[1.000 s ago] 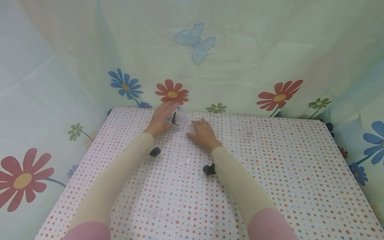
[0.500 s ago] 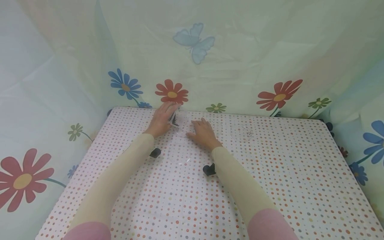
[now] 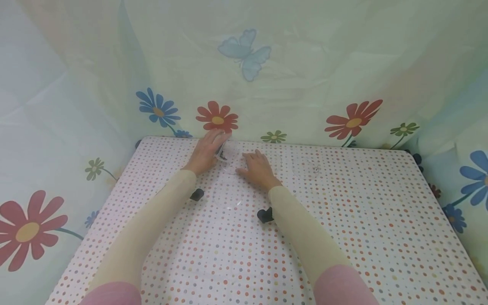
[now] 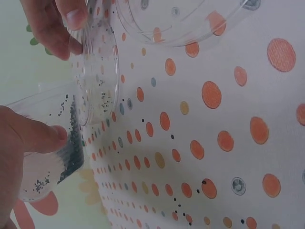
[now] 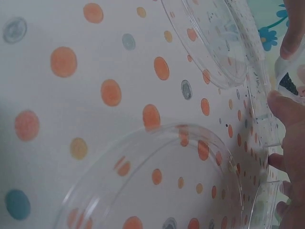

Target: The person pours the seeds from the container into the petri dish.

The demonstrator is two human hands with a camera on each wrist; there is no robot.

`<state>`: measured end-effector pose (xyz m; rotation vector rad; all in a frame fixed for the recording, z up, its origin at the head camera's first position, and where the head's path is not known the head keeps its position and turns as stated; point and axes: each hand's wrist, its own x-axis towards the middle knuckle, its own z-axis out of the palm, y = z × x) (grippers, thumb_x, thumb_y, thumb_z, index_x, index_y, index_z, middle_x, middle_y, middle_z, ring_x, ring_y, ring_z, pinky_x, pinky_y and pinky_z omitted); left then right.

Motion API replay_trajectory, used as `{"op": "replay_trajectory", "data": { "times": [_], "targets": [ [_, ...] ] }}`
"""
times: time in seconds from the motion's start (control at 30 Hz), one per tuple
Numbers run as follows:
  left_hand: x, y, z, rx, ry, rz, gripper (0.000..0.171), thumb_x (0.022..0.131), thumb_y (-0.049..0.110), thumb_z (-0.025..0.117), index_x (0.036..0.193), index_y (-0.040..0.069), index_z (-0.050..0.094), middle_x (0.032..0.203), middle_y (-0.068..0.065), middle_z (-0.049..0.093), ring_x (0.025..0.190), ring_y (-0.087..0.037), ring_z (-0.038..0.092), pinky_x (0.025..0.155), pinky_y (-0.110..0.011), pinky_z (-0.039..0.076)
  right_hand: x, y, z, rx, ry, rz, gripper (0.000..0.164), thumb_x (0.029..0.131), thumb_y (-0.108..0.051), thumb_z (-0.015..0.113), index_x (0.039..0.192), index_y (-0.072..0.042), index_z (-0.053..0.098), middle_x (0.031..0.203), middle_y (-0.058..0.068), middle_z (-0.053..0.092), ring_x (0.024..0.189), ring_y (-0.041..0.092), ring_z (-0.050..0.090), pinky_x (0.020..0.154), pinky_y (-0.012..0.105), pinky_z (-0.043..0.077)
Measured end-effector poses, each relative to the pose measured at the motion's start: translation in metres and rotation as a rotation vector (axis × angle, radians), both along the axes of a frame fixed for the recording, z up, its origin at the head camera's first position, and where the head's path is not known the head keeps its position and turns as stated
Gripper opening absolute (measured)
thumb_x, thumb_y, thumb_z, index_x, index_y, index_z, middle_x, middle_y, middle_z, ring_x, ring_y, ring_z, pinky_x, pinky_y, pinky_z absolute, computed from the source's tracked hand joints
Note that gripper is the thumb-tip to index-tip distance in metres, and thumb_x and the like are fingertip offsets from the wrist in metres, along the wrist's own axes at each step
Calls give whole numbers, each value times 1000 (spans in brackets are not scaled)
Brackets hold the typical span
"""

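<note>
My left hand (image 3: pixel 205 153) holds a clear plastic container (image 4: pixel 45 164) between thumb and fingers, tilted on its side. Small black grains (image 4: pixel 74 148) lie heaped along its lower side, and others cling to the walls. Its edge is right by the rim of a clear round petri dish (image 4: pixel 112 71), where a few grains are scattered. On the dish's other side is my right hand (image 3: pixel 259 170), low at the table. Its fingertips (image 4: pixel 75 18) are at the dish's rim, fingers fairly straight.
Another clear round dish (image 3: pixel 228 206) lies nearer me, and one more (image 3: pixel 306 176) stands right of my right hand. Several loose grains (image 4: pixel 177 206) lie on the dotted tablecloth (image 3: pixel 236 262). A flowered curtain (image 3: pixel 297 84) hangs right behind the table's back edge.
The container in my left hand has tipped slightly, and less of the dark grain shows in the head view. My right hand stays in place by the dish.
</note>
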<state>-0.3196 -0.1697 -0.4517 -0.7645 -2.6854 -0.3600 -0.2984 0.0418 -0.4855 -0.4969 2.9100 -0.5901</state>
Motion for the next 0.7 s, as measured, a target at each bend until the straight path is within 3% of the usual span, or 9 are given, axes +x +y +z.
{"op": "replay_trajectory", "data": {
  "times": [0.37,0.7],
  "targets": [
    [-1,2,0,-47,51,-32,89,72,-6,68,140,34,28,148,6,28,138,-22,25,112,-44,28,1,0,-1,-9,3,-2,68,87,-54,49,141,-16,32,146,6,35,142,30,10,117,45,8],
    [0,3,2,-121,78,-42,89,73,-5,65,143,33,25,145,-2,33,138,-22,23,112,-46,28,1,0,-1,-2,17,8,68,87,-54,48,141,-15,32,146,7,35,142,30,11,117,45,8]
  ]
}}
